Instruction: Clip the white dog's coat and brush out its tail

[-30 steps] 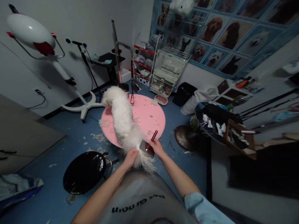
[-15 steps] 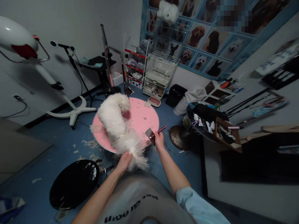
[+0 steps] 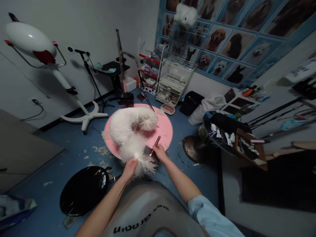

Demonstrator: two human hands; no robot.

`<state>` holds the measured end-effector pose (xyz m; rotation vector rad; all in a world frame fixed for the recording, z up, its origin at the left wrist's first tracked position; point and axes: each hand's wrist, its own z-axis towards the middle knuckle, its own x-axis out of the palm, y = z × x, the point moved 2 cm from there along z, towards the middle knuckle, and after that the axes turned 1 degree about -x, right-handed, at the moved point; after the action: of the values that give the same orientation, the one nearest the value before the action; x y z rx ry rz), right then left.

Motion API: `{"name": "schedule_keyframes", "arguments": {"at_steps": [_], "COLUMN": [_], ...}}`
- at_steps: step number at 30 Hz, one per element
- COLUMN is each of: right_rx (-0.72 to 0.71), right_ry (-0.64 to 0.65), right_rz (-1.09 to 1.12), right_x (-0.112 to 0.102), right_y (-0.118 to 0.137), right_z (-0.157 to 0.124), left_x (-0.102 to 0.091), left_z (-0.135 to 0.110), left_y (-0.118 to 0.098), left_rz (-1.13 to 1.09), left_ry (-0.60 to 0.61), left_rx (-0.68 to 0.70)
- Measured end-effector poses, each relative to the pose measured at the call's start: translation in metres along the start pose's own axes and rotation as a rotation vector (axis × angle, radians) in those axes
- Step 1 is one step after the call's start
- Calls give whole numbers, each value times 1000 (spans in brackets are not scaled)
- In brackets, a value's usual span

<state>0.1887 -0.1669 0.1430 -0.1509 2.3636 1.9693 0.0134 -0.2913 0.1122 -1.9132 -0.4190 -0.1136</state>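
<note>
A fluffy white dog (image 3: 123,126) stands on the round pink grooming table (image 3: 166,130), its body curved and its head turned toward the right. Its long-haired tail (image 3: 145,166) points at me. My left hand (image 3: 130,168) is closed around the tail, with loose hair fanning out past the fingers. My right hand (image 3: 159,152) grips the dark reddish handle of a slicker brush (image 3: 148,150). The brush head is right beside the tail hair; whether its pins touch the hair I cannot tell.
A black round stool (image 3: 82,191) stands at lower left, amid hair clippings (image 3: 102,150) on the blue floor. A white stand dryer (image 3: 81,115) is at left. Stacked cages (image 3: 174,80) and a black bin (image 3: 191,102) stand behind. On the right, a tool table (image 3: 222,144) holds clippers and a tray.
The dog has swung its head round to the right, toward me. My right hand has brought the brush leftward to the tail and tilted its handle upward. My left hand keeps its hold.
</note>
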Motion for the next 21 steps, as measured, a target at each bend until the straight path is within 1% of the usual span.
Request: {"name": "schedule_keyframes", "arguments": {"at_steps": [3,5,8,9,12,14,18,19,21], "right_rx": [-20,-32,-16,-8,-4,-16,-15,-15,-27], "right_ry": [-58,-59,-3,-2,-58,-57,63,62,15], "right_rz": [0,-1,-25,-35,-42,-32,-26,-28,-23], "right_x": [1,8,22,24,22,22,43,48,56], "right_y": [4,6,4,5,9,12,14,14,16], "right_z": [7,10,10,11,17,20,18,18,19], "left_x": [-12,-19,-23,-24,-23,-22,-26,-28,-34], "left_z": [3,5,8,8,8,9,21,25,33], "left_y": [-4,-5,-6,-6,-9,-13,-22,-23,-25], "left_rz": [11,26,50,50,25,12,15,20,36], "left_ry": [-71,-108,-78,-63,-62,-65,-37,-36,-42], "left_rx": [18,35,48,46,40,58,88,91,100]}}
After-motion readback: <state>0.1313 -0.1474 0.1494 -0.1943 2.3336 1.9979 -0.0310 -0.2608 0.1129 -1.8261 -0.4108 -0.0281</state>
